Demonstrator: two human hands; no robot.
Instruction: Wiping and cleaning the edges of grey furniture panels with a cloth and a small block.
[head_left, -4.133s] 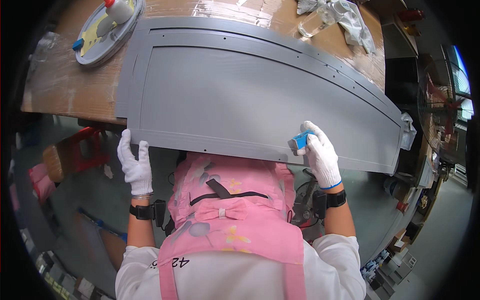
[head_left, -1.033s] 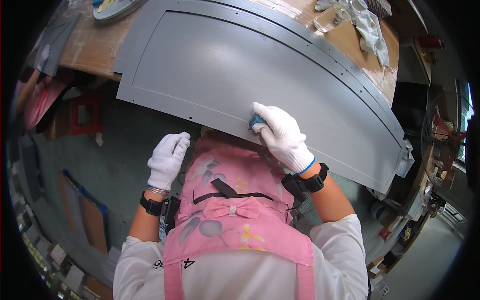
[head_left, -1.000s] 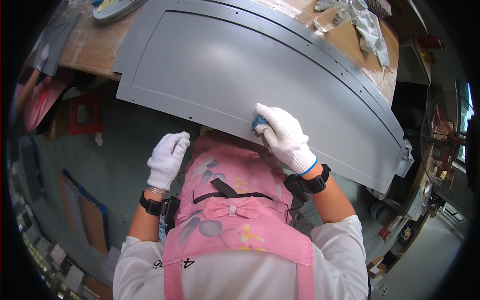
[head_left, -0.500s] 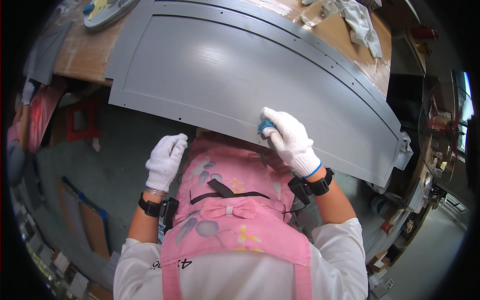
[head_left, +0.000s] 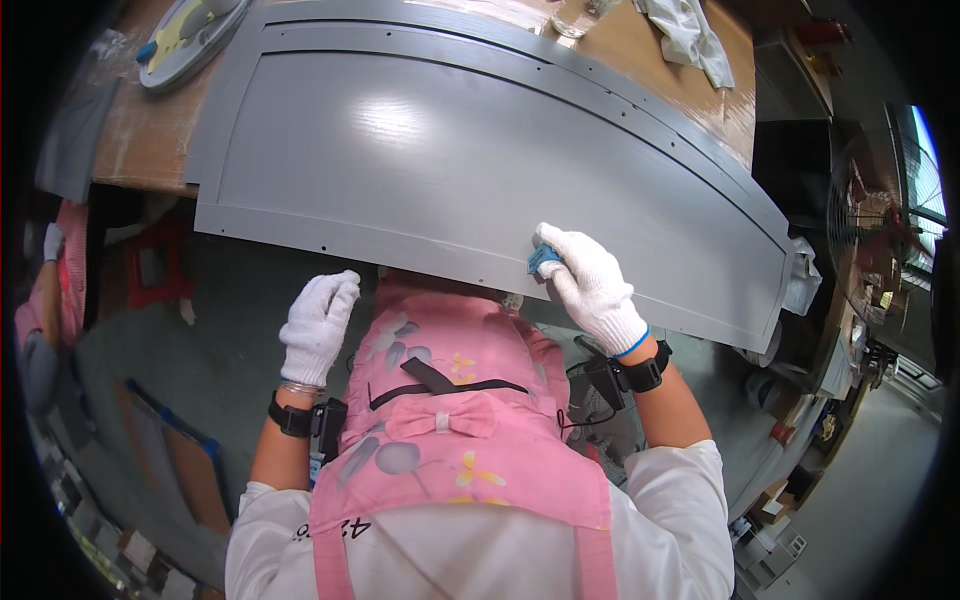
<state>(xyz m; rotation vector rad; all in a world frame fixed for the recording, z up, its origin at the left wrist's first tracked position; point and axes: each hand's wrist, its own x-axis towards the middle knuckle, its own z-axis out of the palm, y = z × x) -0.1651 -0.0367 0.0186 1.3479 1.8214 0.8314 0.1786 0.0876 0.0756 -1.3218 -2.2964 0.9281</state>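
Note:
A large grey panel (head_left: pixel 420 140) with a raised frame and small holes along its edges lies across the work table in front of me. My right hand (head_left: pixel 590 285), in a white knit glove, is over the panel's near edge. Its fingers are closed around a small blue pad (head_left: pixel 544 262), folded or crumpled, held at the panel's surface; whether it is cloth or abrasive I cannot make out. Off the near edge, to the left, my gloved left hand (head_left: pixel 318 325) hangs in the air, fingers drawn together, with nothing visible in them.
Another grey panel lies under the far side. On the brown-covered table (head_left: pixel 145 135) stand a grey oval tray (head_left: pixel 190 50) and, at the back right, a white cloth (head_left: pixel 690 35). A co-worker's gloved hand (head_left: pixel 54 242) shows at far left. A fan (head_left: pixel 870 215) stands right.
The view has shifted, so the panel and table sit further left. My right hand and the blue pad have moved right along the panel's near edge. My left hand stays off the panel.

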